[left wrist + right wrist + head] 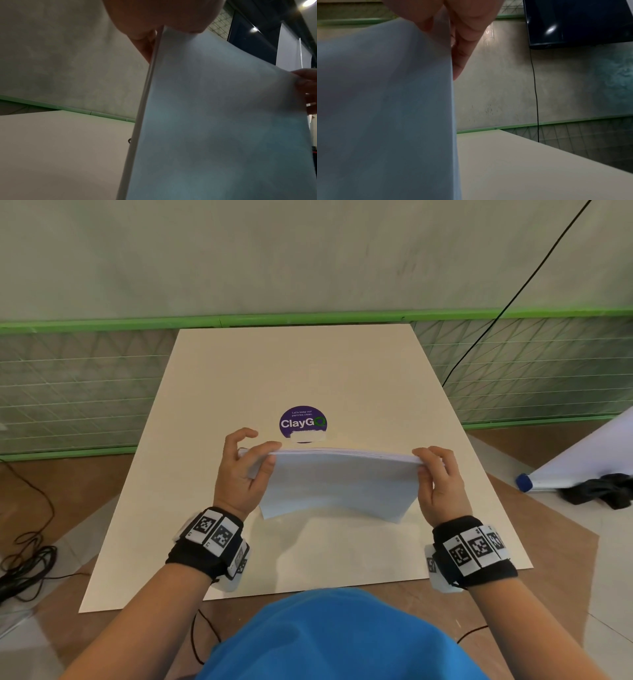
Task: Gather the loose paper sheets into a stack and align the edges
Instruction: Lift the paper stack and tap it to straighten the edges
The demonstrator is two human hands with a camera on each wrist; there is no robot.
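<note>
Holding, item one: paper stack (337, 486), white sheets gathered into a single sheaf, stood on its lower long edge above the middle of the desk (239, 371); we cannot tell whether that edge touches the surface. Long axis runs left to right across us; broad face turned toward us, top edge uppermost, sheaf bowed slightly along its length

Item two: our left hand (239, 470), fingers (265, 451) curled over the upper left corner, thumb in front, clamped on the sheaf; left wrist view shows the side edge fairly flush

Item three: our right hand (440, 479), fingers pinched on the upper right corner likewise

Step in hand, as we judge it: gathering done, squaring of edges under way. Next move calls for loosening both grips a little and tapping the lower edge on the desk, then turning the sheaf to tap a short side; sheets may fan or slip if we release too far

Sundries: round purple sticker (302, 423) just behind the stack; black cable (507, 306) at far right; wrist bands (212, 537) with printed markers
</note>
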